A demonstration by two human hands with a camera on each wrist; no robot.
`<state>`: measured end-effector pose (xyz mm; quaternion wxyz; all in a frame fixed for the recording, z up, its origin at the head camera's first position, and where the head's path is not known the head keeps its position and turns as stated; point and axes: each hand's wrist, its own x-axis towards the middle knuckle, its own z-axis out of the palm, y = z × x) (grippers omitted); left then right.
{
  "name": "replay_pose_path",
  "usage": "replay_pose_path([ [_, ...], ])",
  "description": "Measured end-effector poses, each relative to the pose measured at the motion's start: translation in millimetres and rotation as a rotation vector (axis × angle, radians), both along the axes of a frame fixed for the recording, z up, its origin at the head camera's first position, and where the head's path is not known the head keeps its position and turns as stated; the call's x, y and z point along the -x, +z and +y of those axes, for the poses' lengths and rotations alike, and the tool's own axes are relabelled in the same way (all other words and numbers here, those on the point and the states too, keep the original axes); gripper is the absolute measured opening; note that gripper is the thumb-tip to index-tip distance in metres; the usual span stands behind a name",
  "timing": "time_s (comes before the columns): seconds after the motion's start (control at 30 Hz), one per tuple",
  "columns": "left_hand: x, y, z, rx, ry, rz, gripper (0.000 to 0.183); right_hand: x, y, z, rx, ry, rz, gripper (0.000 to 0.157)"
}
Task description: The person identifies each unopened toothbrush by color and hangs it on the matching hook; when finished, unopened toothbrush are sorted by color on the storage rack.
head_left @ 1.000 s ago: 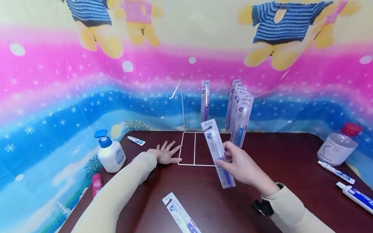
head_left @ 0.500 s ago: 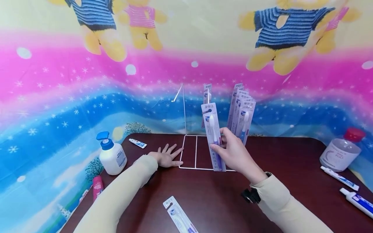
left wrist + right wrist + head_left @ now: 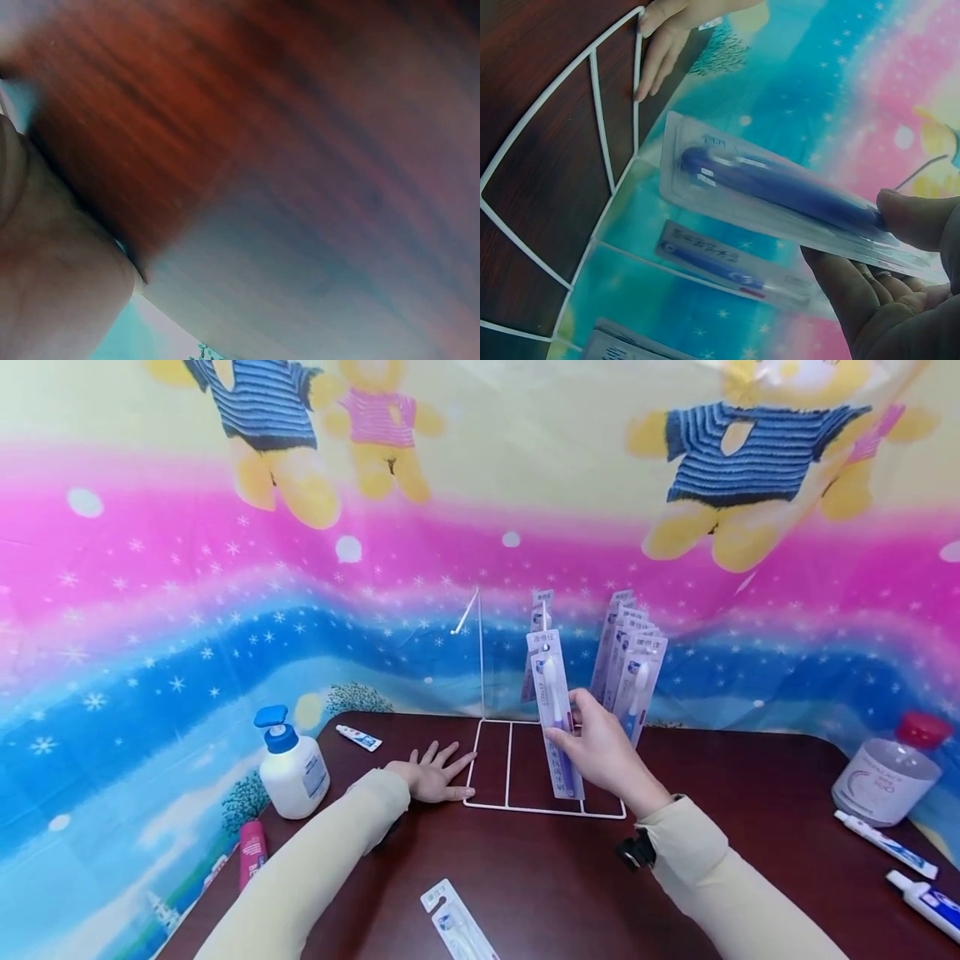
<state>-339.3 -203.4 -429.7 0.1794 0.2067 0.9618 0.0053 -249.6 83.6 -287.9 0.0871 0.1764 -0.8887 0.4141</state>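
My right hand (image 3: 606, 750) pinches a packaged purple toothbrush (image 3: 553, 693) by its side edge, thumb in front. The pack stands nearly upright, its top hole right at the tip of the middle hook on a white wire rack (image 3: 510, 768). Behind it, another packaged toothbrush (image 3: 735, 262) hangs on that hook, partly covered in the head view. Fingers spread, my left hand (image 3: 435, 777) rests flat on the table against the rack's left base wire. In the left wrist view, mostly blurred tabletop shows. One more packaged toothbrush (image 3: 459, 922) lies on the table in front.
Several packaged toothbrushes (image 3: 637, 681) hang on the rack's right hook; its left hook (image 3: 465, 612) is bare. A pump bottle (image 3: 294, 768), a small tube (image 3: 358, 737) and a pink tube (image 3: 252, 852) stand left. Right are a red-capped bottle (image 3: 888, 772) and two toothpaste tubes (image 3: 885, 845).
My right hand has carried the packaged toothbrush up and away from me, to the middle hook's tip, and turned it more upright. The left hand stays at the rack's base.
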Motion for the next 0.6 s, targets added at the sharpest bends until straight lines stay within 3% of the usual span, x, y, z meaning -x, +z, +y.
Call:
replay_pose_path([
  [0.2, -0.5, 1.0, 0, -0.002, 0.003, -0.006, 0.081, 24.2, -6.0, -6, -0.033, -0.040, 0.004, 0.035],
  [0.6, -5.7, 6.7, 1, -0.009, -0.012, 0.016, 0.078, 78.9, -8.5, -21, 0.025, -0.087, -0.078, 0.037],
])
